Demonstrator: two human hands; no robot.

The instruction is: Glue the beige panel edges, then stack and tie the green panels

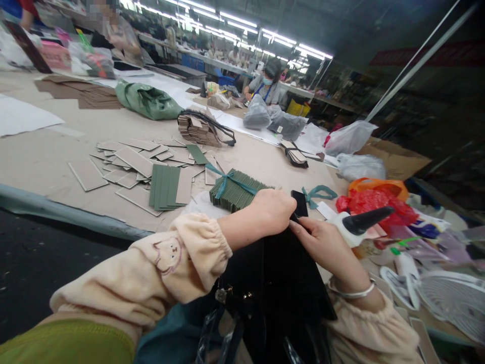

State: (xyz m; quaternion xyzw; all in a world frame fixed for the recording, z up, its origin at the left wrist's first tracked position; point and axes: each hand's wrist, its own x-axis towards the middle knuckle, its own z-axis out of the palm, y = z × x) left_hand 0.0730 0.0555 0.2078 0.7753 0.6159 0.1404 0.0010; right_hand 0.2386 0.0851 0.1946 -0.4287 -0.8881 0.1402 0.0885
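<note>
A black bag [288, 283] with small metal fittings stands upright against the table's near edge, close to my body. My left hand [275, 210] is closed in a fist at its top edge, the fingertips hidden. My right hand [326, 242] pinches the same edge from the other side, thumb along the black material. A black flat piece [299, 202] sticks out beyond both hands; whether it belongs to the bag cannot be made out. Just past my left hand lies a bundle of green strips [235, 192] tied with a teal ribbon.
Loose beige cards [132, 161] and fanned green cards [165, 187] lie on the left of the table. A white bottle with a black nozzle [367, 220], a red plastic bag [382, 205] and a white fan [454, 298] crowd the right. A co-worker [267, 83] sits beyond.
</note>
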